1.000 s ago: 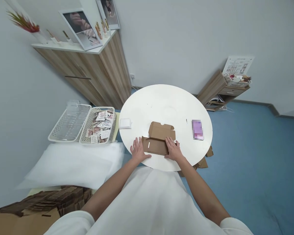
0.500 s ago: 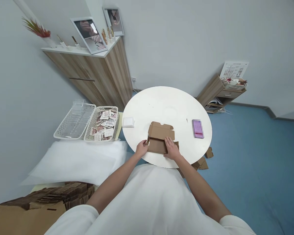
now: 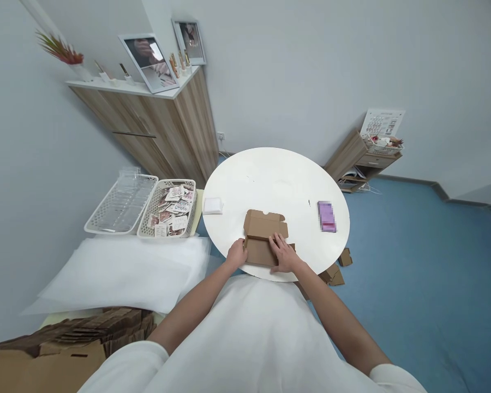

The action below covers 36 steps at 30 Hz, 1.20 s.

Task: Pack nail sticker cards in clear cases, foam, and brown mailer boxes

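Note:
A brown cardboard box [image 3: 265, 225], partly folded, lies near the front edge of the round white table [image 3: 265, 169], its lid flap spread away from me. At the box's left end, my left hand [image 3: 237, 254] is closed on the side wall, fingers curled round the edge. My right hand [image 3: 283, 254] rests with fingers stretched over the right part of the box's base. A side flap sticks out to the right, partly behind that hand.
On the table are a white packet stack [image 3: 213, 206] and a purple package [image 3: 327, 216]. To the left stand a basket of sachets [image 3: 190, 218], a basket of clear plastic trays [image 3: 92, 226], white sheets [image 3: 126, 267] and stacked flat cardboard [image 3: 82, 333]. Cardboard pieces [image 3: 334, 274] lie on the floor.
My left hand has closed more firmly round the box's left wall. My right hand stays on the box, fingers slightly more spread. The whole view has shifted a little.

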Each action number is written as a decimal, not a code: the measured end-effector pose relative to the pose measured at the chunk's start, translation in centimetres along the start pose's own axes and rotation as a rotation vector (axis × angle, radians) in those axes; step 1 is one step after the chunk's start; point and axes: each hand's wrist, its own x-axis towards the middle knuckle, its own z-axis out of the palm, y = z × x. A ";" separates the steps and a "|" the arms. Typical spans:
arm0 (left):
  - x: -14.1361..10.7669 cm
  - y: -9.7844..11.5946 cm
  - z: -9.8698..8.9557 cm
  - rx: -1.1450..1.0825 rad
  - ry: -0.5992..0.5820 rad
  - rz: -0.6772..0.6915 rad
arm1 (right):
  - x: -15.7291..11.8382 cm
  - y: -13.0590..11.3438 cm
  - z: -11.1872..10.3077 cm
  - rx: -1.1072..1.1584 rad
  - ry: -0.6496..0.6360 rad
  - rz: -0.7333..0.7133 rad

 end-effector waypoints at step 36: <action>-0.6 2.4 -0.6 0.071 -0.178 0.128 | -3.4 2.0 1.9 1.075 0.397 0.449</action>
